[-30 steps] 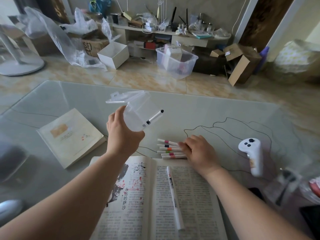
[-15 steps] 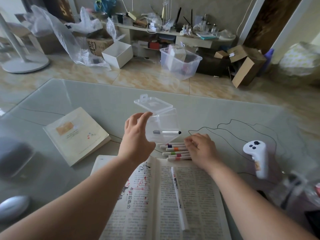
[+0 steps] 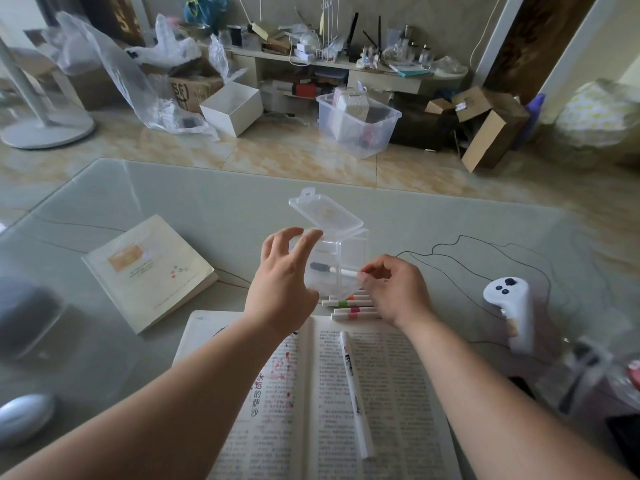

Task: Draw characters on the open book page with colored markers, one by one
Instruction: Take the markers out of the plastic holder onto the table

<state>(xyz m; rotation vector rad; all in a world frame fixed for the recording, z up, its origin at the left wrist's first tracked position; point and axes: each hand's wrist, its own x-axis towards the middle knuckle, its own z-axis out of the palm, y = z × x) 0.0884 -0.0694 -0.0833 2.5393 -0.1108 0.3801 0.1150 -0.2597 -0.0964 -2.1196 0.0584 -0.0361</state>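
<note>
My left hand (image 3: pixel 280 289) holds a clear plastic box (image 3: pixel 349 254) above the table, its hinged lid (image 3: pixel 325 216) standing open. A white marker with a dark cap (image 3: pixel 323 268) lies inside the box. My right hand (image 3: pixel 394 292) pinches that marker's white end at the box's right side. Several colored markers (image 3: pixel 349 306) lie in a row on the table just beyond the open book (image 3: pixel 398 393). A long white pen (image 3: pixel 353 386) rests on the book's right page. The left page carries red marks and printed characters.
A closed cream book (image 3: pixel 145 271) lies to the left on the glass table (image 3: pixel 207 209). A white controller (image 3: pixel 512 306) sits to the right, and a grey mouse (image 3: pixel 24 414) at the near left. Boxes and plastic bags clutter the floor beyond.
My left hand has turned the box and brought it right and lower. My right hand has lifted off the row of markers and closed on the marker in the box.
</note>
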